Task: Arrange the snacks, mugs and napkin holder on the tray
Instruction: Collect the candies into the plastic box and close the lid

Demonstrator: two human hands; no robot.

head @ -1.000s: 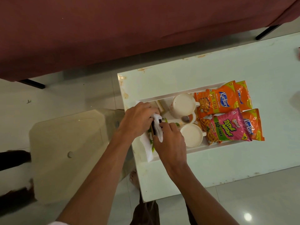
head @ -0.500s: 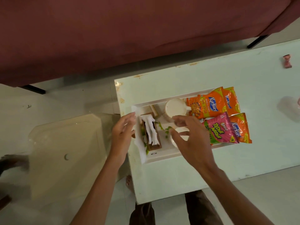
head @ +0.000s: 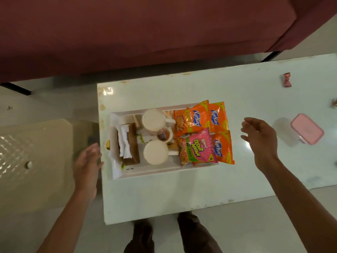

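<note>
A white tray sits on the white table. At its left end stands a brown napkin holder with white napkins in it. Two white mugs stand beside it, one at the back and one at the front. Orange snack packets and a pink packet lie at the tray's right end. My left hand hovers open just off the tray's left edge. Out past the packets, my right hand is open, holding nothing.
A pink-lidded box and a pink wrapped sweet lie on the table at the right. A cream plastic stool stands left of the table. A maroon sofa runs behind it. My feet are under the near edge.
Both hands let go of the napkins and holder and drew apart, the left to the tray's left edge, the right out past the snack packets. The camera view shifted.
</note>
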